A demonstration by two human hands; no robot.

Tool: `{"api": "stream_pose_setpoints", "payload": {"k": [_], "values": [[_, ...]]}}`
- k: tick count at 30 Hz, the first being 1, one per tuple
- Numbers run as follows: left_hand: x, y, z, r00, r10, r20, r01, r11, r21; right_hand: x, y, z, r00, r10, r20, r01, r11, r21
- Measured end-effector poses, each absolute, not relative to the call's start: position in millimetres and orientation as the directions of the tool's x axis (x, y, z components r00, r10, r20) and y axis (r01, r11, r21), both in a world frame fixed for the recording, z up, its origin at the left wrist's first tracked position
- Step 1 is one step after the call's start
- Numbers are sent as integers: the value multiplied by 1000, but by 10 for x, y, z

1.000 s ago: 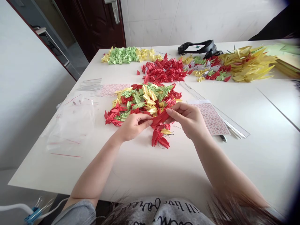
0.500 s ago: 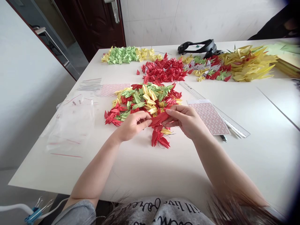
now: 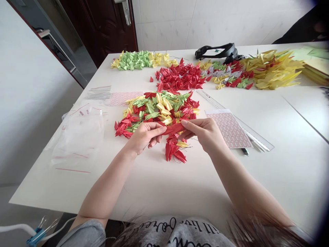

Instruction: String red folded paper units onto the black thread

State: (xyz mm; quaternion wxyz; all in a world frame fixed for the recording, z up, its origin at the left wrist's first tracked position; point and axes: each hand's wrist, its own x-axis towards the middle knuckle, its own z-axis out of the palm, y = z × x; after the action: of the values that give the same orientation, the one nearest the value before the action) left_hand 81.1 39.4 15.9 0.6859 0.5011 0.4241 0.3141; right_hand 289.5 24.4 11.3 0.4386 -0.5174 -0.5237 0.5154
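A bunch of red origami cranes (image 3: 173,129), pressed flat into a strip, is stretched between my two hands. My left hand (image 3: 147,136) pinches its left end between thumb and fingers. At the other end, my right hand (image 3: 204,132) grips with thumb on top and fingers beneath. Directly behind lies a heap of red, green and yellow folded paper cranes (image 3: 151,109) in bundles. Closer to me, below the held strip, are a few red cranes (image 3: 174,152) with dark thread and a yellow crane (image 3: 182,144).
Label sheets (image 3: 228,128) and a clear ruler (image 3: 257,137) lie right, with a pen beside them. Clear plastic bags (image 3: 79,137) are on the left. Further back are a red crane pile (image 3: 180,76), green cranes (image 3: 135,60), yellow paper pieces (image 3: 272,70) and a black headset-like strap (image 3: 218,52).
My left hand has turned slightly, its lower fingers now showing beneath the thumb. The red strip looks flatter and straighter between both hands. Everything else on the table stays put.
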Motion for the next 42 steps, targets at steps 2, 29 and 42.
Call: {"api": "stream_pose_setpoints", "payload": {"k": [2, 29, 42], "values": [[806, 395, 171, 442, 849, -288, -3, 323, 947, 2883, 227, 116, -51, 998, -23, 134, -16, -991], [780, 429, 158, 428, 833, -350, -38, 403, 914, 2795, 251, 42, -272, 962, 1, -46, -12, -999], [800, 422, 143, 429, 839, -334, -35, 384, 922, 2806, 234, 38, -273, 948, 161, 132, 203, -970]]}}
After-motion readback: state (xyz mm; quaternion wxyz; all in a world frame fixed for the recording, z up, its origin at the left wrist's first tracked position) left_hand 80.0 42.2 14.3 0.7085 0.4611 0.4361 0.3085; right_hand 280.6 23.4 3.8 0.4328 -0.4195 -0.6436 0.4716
